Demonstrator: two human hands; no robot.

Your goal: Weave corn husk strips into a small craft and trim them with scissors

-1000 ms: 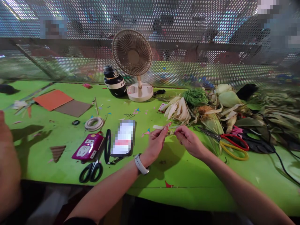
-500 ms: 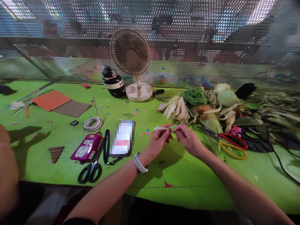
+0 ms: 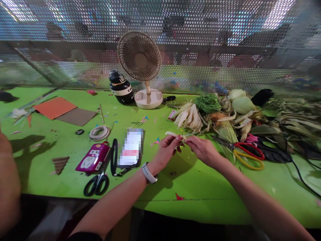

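Observation:
Between my two hands is a small pale strip of corn husk (image 3: 184,138), bunched at its middle. My left hand (image 3: 167,150) pinches it from the left, and a whitish end sticks out past the fingers. From the right, the fingertips of my right hand (image 3: 200,149) are closed on its other end. Just behind lies a bundle of dried corn husks (image 3: 190,117). Close to my right hand, a pair of scissors (image 3: 248,155) with red and yellow handles rests beside a green corn husk (image 3: 227,134). Fingertips partly hide the held strip.
A phone (image 3: 130,147), purple power adapter (image 3: 92,156), black scissors (image 3: 96,184) and tape roll (image 3: 99,133) lie left. A fan (image 3: 149,98) and black bottle (image 3: 121,88) stand behind, before a perforated screen (image 3: 200,60). Green string (image 3: 208,102) and more husks fill the right. Another person's arm (image 3: 8,180) shows at far left.
The husk piece between my fingers now shows more of a bunched, frayed middle. My right hand has turned slightly, its fingers lower and flatter. The things on the table have stayed put.

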